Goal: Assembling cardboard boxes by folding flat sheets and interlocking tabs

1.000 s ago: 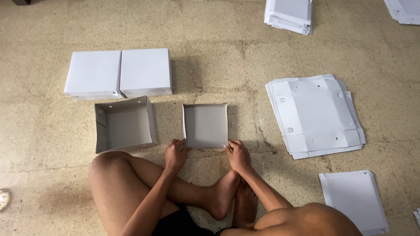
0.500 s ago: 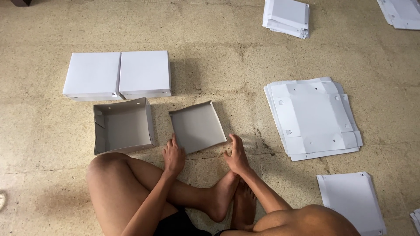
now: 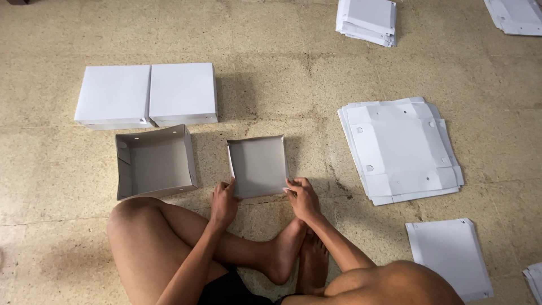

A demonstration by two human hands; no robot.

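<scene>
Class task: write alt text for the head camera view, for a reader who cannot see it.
A person sitting cross-legged on a speckled floor holds a shallow white cardboard tray at its near corners with the left hand and right hand. An open box, two closed boxes and flat cardboard stacks surround it.

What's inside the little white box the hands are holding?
Nothing shows inside the small box: just its bare grey bottom and low walls. The left hand and right hand cover its near corners, so those spots stay hidden.
</scene>
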